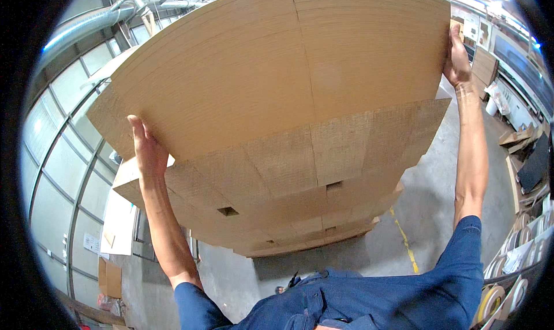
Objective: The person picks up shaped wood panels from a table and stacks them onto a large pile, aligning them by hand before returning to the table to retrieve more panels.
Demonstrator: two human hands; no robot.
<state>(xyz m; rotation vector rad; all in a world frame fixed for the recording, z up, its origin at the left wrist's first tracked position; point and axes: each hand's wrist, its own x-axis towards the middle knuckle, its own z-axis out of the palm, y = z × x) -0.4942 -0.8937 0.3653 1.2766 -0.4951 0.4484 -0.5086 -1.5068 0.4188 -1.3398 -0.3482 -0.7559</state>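
Where a grey concrete floor (444, 174) with a yellow painted line (404, 237) runs past a wall of large windows (57, 157) on the left, a tall stack of brown fibreboard sheets (300, 191) is seen straight ahead. The top board (259, 64), wide, flat and matt, is gripped at both side edges: the left hand (147, 151) is closed over its left edge, the right hand (457, 58) over its far right corner. Silver ducting (92, 24) is visible overhead.
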